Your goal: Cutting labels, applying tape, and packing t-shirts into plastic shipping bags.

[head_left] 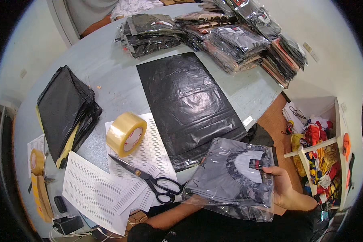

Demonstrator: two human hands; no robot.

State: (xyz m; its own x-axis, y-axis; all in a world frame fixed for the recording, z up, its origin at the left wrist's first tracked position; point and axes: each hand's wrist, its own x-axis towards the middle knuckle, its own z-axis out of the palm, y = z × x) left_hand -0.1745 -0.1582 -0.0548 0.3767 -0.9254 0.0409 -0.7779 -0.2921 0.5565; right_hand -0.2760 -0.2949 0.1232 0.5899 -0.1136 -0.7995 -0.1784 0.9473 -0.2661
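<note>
A folded grey T-shirt in a clear plastic bag (226, 173) is held above the table's near right edge. Its camouflage-patterned neckline shows through the film. My right hand (284, 185) grips the right side of the bag, thumb on top by the collar label and fingers behind. From the lower edge my left forearm reaches under the bag's lower left; of my left hand (198, 201) only the wrist end shows, its fingers hidden beneath. Just beyond lies a large flat black plastic bag (189, 105). Black-handled scissors (149, 177) rest on printed sheets (97, 191), left of the bagged shirt.
A roll of clear tape (126, 134) stands on the sheets. Black plastic bags (66, 109) are stacked at left, near a tape dispenser (39, 177). Piles of bagged garments (238, 44) cover the table's far right. Shelving (315, 147) with colourful cloth stands beyond the right edge.
</note>
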